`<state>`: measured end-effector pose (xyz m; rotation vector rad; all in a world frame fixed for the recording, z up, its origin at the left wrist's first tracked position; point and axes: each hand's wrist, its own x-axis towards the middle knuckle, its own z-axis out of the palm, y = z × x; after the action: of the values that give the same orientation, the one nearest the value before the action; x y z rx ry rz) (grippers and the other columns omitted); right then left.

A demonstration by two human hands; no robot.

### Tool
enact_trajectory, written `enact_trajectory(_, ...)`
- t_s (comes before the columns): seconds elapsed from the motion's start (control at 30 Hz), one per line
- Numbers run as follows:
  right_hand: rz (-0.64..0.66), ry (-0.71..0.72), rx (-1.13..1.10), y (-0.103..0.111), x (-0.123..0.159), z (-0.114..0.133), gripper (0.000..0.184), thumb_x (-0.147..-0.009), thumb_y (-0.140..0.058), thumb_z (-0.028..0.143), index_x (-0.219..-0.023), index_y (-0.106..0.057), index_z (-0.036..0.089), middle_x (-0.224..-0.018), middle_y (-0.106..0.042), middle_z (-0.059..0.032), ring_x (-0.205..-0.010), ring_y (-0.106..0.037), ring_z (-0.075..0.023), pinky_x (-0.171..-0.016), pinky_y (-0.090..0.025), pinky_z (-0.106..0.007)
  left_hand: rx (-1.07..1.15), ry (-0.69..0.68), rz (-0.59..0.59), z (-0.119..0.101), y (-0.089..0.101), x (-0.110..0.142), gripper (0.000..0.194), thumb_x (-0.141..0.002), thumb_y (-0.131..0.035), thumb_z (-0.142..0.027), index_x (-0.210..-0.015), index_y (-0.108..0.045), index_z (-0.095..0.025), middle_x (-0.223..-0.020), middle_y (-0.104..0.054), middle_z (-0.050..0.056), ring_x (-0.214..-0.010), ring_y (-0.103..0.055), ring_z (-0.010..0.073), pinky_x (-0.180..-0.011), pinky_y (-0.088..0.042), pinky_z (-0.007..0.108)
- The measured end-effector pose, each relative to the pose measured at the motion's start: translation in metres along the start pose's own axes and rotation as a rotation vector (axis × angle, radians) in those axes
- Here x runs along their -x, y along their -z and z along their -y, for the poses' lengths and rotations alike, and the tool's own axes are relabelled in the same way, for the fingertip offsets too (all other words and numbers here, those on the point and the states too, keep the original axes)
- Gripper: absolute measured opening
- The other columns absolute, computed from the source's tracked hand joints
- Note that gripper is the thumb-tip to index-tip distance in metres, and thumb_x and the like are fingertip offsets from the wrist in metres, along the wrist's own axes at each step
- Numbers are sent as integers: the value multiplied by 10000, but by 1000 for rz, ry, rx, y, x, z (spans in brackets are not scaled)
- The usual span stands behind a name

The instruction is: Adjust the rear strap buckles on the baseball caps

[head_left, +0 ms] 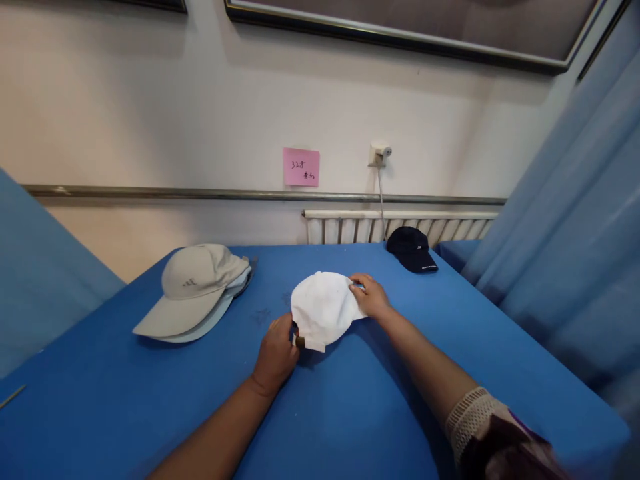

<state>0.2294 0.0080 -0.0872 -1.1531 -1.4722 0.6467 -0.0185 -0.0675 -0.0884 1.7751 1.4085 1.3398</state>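
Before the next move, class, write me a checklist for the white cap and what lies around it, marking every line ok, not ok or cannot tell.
1. Left hand holds the white baseball cap at its back strap: ok.
2. Right hand has its fingers on the cap near the brim: ok.
3. White cap kept apart from the stacked caps on the left: ok.
4. Stacked caps lined up evenly: not ok, a lower brim juts out past the top one.
5. Dark baseball cap apart from both hands: ok, it lies beyond the right hand.
6. Strap buckle fastened: cannot tell, too small and partly hidden.
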Motion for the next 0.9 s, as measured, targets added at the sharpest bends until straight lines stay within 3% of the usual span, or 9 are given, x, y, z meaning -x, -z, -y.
enact_trajectory(0.07,-107,32,25,-6,17,14,278,-814,-574,227,-1069,-684,244,-1170,-641,-81,-1175,-532,-263,-1083,-356,-459,-84,-4,35,4,2,-1,29,-705,-639,-251,-701,-618,-231,-751,-632,75,-803,-585,286,-865,-449,398)
enact_trajectory(0.1,-180,110,43,-9,30,22,299,-841,-544,218,-1114,-661,242,-1194,-623,-97,-1162,-535,-269,-1066,-372,-467,-111,-15,43,6,3,-2,33,-713,-631,-254,-696,-614,-232,-730,-625,66,-764,-576,269,-822,-449,375)
enact_trajectory(0.13,-157,216,56,-12,44,31,314,-855,-530,202,-1144,-643,247,-1184,-620,-103,-1150,-542,-272,-1050,-390,-466,-128,-28,43,7,3,-3,31,-718,-628,-254,-699,-615,-233,-717,-621,58,-738,-569,256,-786,-443,354)
enact_trajectory(0.2,15,413,84,-18,74,46,340,-864,-517,166,-1173,-619,264,-1133,-629,-102,-1108,-567,-272,-1001,-433,-453,-149,-50,44,7,2,-3,21,-726,-627,-247,-712,-619,-233,-702,-618,45,-704,-560,239,-731,-428,326)
enact_trajectory(0.3,265,528,265,-31,103,56,402,-862,-582,214,-1263,-563,228,-1202,-600,-139,-1090,-561,-297,-945,-463,-461,-174,-70,65,6,-2,-1,35,-750,-610,-229,-769,-639,-227,-741,-649,42,-705,-575,234,-695,-419,312)
enact_trajectory(0.5,311,391,640,-49,99,38,117,-888,-596,265,-964,-620,179,-950,-633,-117,-893,-573,-288,-777,-479,-428,-197,-75,78,2,-4,3,96,-770,-625,-201,-853,-662,-231,-830,-686,52,-781,-610,259,-751,-440,345)
enact_trajectory(0.63,303,332,647,-48,96,27,54,-886,-591,217,-933,-597,192,-951,-631,-89,-859,-590,-243,-718,-471,-352,-215,-154,106,-1,2,7,179,-678,-724,-164,-830,-662,-235,-847,-663,62,-859,-586,294,-892,-430,416)
enact_trajectory(0.77,303,249,653,-43,93,23,56,-922,-540,202,-914,-594,189,-941,-630,-79,-843,-603,-216,-692,-461,-311,-112,-244,181,-4,3,13,191,-714,-766,-217,-886,-686,-242,-964,-678,78,-1022,-582,311,-1070,-334,452)
enact_trajectory(0.9,399,285,637,-35,90,23,79,-937,-543,220,-964,-610,190,-978,-639,-72,-863,-606,-201,-714,-452,-294,-183,-335,305,-1,0,12,250,-840,-679,-289,-1088,-668,-253,-971,-681,66,-954,-600,281,-950,-422,451)
